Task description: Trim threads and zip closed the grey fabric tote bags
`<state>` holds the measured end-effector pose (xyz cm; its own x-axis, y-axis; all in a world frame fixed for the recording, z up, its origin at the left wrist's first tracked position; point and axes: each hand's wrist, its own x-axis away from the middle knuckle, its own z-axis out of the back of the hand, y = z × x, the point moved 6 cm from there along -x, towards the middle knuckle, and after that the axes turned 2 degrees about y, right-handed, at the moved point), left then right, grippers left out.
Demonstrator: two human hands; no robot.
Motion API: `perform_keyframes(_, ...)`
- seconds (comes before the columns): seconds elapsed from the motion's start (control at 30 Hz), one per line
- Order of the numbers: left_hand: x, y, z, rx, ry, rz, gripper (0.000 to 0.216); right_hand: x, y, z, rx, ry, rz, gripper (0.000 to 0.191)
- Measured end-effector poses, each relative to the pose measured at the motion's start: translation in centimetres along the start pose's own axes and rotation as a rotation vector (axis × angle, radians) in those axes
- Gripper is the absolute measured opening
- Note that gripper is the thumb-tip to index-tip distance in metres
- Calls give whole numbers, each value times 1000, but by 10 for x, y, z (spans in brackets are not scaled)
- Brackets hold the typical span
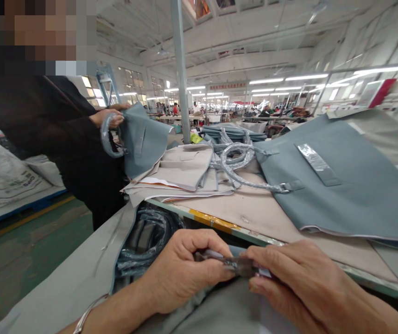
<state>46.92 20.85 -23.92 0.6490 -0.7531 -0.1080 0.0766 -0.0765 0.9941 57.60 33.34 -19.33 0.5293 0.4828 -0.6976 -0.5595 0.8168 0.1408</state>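
Here, left hand point(185, 273) and right hand point(299, 285) both pinch tight on a dark tab point(235, 265), held over grey fabric point(224, 306) at the lap. Tab narrow and glossy; work on it looks mid-step. On the table point(254, 213), a flat blue-grey bag point(351, 195) seems finished. Further off, a co-worker's hand point(111, 118) holds another.

Left hand point(181, 271) and right hand point(289, 278) pinched a strap piece point(233, 265) between them nearest the camera, table point(216, 221) lay just beyond, bag point(341, 185) lay flat on its right part, stack of panels point(185, 169) sat left of the bag, co-worker point(63, 139) stood farther left, pillar point(181, 69) rose behind the stack
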Motion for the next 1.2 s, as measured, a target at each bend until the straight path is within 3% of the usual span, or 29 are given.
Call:
perform_keyframes(0.2, 0, -1, -1, -10, -6, -16, 21, -4, -7, -1, -15, 45, 5, 36)
perform_keyframes(0.57, 2, -3, 1, -30, -42, 27, 17, 8, 3, -1, -122, -34, 16, 25)
perform_keyframes(0.63, 2, -1, 0, -7, -34, 41, 18, 9, 17, 0, -191, -7, -90, 24)
perform_keyframes(0.77, 1, 1, -2, 35, -2, 57, 19, 16, 61, -5, -344, 140, -561, 37)
perform_keyframes(0.83, 1, 4, 0, 36, 24, 27, 20, 20, 78, -14, -382, 140, -722, 47)
perform_keyframes(0.97, 2, 11, 6, -69, 61, -53, 16, 21, 103, -43, -289, -27, -815, 51)
perform_keyframes(1.07, 4, 12, 9, -157, 80, -25, 13, 26, 129, -66, -115, -159, -865, 47)
perform_keyframes(1.2, 7, 13, 12, -147, 109, -25, 13, 28, 156, -84, -13, -212, -890, 43)
